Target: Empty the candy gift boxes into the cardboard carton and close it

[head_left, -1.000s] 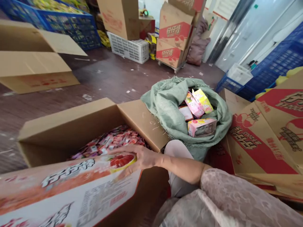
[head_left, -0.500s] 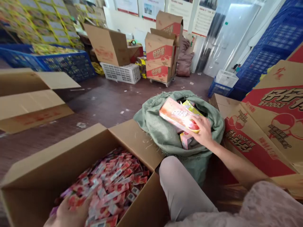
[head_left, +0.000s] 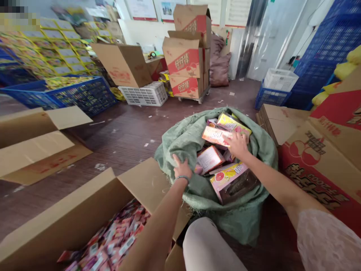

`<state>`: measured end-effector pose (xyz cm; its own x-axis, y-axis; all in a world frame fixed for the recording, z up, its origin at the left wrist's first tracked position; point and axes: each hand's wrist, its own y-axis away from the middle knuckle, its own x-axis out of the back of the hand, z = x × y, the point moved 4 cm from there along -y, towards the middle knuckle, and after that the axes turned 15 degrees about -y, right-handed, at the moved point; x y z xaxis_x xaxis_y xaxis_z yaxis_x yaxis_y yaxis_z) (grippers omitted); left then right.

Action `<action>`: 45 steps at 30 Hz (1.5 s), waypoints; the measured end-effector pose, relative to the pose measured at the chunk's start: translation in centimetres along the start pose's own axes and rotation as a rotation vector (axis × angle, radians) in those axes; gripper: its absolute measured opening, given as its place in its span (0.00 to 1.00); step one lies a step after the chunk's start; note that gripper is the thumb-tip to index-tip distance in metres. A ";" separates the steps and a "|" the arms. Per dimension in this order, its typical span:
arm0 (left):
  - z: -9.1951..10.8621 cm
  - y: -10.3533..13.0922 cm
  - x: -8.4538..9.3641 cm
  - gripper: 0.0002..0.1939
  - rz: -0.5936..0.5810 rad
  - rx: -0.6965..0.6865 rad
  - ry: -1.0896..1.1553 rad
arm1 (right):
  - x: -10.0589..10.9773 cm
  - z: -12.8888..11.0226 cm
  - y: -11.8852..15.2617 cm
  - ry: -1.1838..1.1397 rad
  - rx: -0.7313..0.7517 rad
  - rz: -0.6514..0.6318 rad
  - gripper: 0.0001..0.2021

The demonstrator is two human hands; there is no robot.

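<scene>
A green woven sack [head_left: 180, 141] stands open in front of me, with several small printed boxes inside. My right hand [head_left: 237, 145] is on a pink and orange box [head_left: 213, 135] lying among them, its fingers over the box's right part. Near it are a yellow box [head_left: 229, 123], a white-faced box [head_left: 209, 160] and a pink and yellow box [head_left: 225, 180]. My left hand [head_left: 182, 168], a dark band at its wrist, rests on the sack's left side with fingers apart. Below my left arm, an open carton [head_left: 64, 214] holds many small red and pink packets [head_left: 113, 241].
Another open carton [head_left: 42, 150] sits at the left. Printed cartons [head_left: 316, 158] lean at the right. Farther back are a blue crate [head_left: 81, 94], a white crate [head_left: 143, 94], cartons on a trolley [head_left: 184, 64] and stacked blue crates [head_left: 321, 56].
My left hand has moved from the packets in the carton to the sack's left side. My right hand has lowered the pink and orange box onto the others, and more boxes show inside the sack.
</scene>
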<state>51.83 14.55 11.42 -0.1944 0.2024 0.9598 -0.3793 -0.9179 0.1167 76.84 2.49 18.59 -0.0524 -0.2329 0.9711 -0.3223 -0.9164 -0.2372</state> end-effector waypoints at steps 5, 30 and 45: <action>-6.7 -5.0 3.6 0.49 0.074 0.165 -0.051 | -2.5 4.4 -5.5 -0.021 -0.120 0.042 0.31; -9.2 4.5 10.1 0.32 0.082 -0.007 0.014 | 0.5 -11.5 7.1 -0.486 0.542 0.258 0.27; -52.7 38.0 13.7 0.64 0.104 1.428 -0.110 | -4.2 -44.7 15.7 -1.127 1.008 -0.173 0.14</action>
<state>-12.86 0.45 15.51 -0.0703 0.1481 0.9865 0.8608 -0.4908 0.1350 29.74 3.59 12.01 0.7940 0.2054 0.5721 0.5354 -0.6821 -0.4981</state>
